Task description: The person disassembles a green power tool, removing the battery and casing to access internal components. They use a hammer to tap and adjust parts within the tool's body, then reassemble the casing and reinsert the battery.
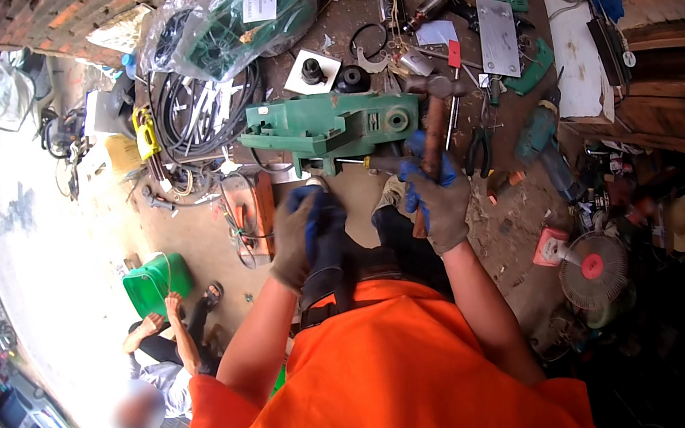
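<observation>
My right hand, in a grey and blue work glove, is wrapped round the brown wooden handle of a hammer. The hammer points away from me, its head by the right end of a green metal machine housing at the bench's near edge. My left hand, gloved the same way, is held curled closed in front of the housing's left part. Whatever its fingers hold, if anything, is hidden. Between the hands, a thin rod with a dark and yellowish handle lies against the housing's near side, close to my right hand.
Black cable coils, a plastic-wrapped green housing, a metal plate and a blue-green power drill lie around. An orange-brown box stands left, a fan right. Another person sits by a green bucket.
</observation>
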### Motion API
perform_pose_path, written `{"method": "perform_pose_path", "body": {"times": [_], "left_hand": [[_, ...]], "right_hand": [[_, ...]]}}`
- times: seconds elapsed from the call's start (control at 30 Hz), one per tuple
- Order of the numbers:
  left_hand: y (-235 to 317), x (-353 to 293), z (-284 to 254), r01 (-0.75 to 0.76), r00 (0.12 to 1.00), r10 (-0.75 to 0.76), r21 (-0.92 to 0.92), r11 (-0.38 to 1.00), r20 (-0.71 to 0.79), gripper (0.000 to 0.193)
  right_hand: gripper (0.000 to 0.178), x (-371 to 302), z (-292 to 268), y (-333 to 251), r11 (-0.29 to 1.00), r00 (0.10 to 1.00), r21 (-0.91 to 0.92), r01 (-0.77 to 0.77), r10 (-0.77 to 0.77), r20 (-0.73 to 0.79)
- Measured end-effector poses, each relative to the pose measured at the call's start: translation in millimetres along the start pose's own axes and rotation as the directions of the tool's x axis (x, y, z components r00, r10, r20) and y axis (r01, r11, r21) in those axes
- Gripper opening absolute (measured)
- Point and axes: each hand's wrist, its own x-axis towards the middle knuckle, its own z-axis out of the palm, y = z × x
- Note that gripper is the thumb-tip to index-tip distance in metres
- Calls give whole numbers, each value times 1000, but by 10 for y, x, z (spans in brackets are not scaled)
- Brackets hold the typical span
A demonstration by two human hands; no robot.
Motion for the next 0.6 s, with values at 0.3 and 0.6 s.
{"method": "perform_pose_path", "body": {"times": [0.3, 0.6], "left_hand": [[128, 460, -411, -396, 909, 408, 497, 772, 92, 42], [-42, 746, -481, -351, 911, 362, -87, 932, 198, 37]], "right_hand": [[34, -33, 73, -18, 967, 1000, -254, -16, 11, -22], [33, -125, 174, 0, 955, 996, -295, -29, 2, -92]]}}
